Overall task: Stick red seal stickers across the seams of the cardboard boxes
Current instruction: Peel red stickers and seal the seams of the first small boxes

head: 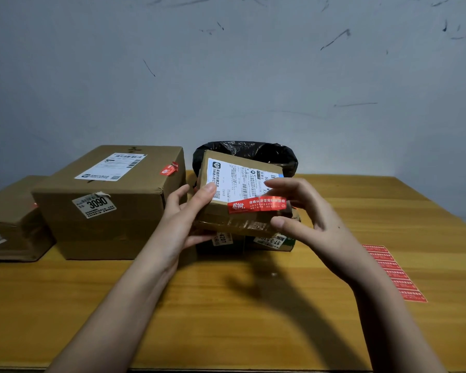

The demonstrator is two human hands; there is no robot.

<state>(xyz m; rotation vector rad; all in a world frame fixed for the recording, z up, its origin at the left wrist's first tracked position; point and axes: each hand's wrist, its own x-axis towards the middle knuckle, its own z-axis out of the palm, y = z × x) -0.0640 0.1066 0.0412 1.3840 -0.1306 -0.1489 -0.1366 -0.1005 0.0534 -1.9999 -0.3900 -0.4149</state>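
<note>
A scuffed pale wall stands behind a yellow wooden desk [253,305] that carries the boxes. The fingers [209,189] of the left hand [183,219] are curled round the left end of a small cardboard box [228,184], thumb on its top face and the others underneath, so the box is gripped and tilted up toward the camera above the desk. The fingers [277,185] of the right hand [315,224] are spread and loosely bent at the box's right end, the thumb tip against the near edge and the upper fingertips at the right end of a red seal sticker [256,204]; whether they pinch the sticker or only press on it cannot be told. That sticker is a long red strip with a white emblem at its left end and white print along it, lying lengthwise along the near edge of the top face, just below a white shipping label [234,179] with barcodes. The box's near side is creased brown card under glossy clear tape. Beneath it, resting on the desk, are further boxes with numbered labels [269,242]. Behind is a bin lined with a black bag [269,152]. To the left sits a large cardboard box [111,211] marked 3090, a red sticker [169,168] folded over its far right top edge, and left of it another box [8,227]. At the near right, a sheet of red stickers [393,273] lies flat on the desk, well apart from the hands.
</note>
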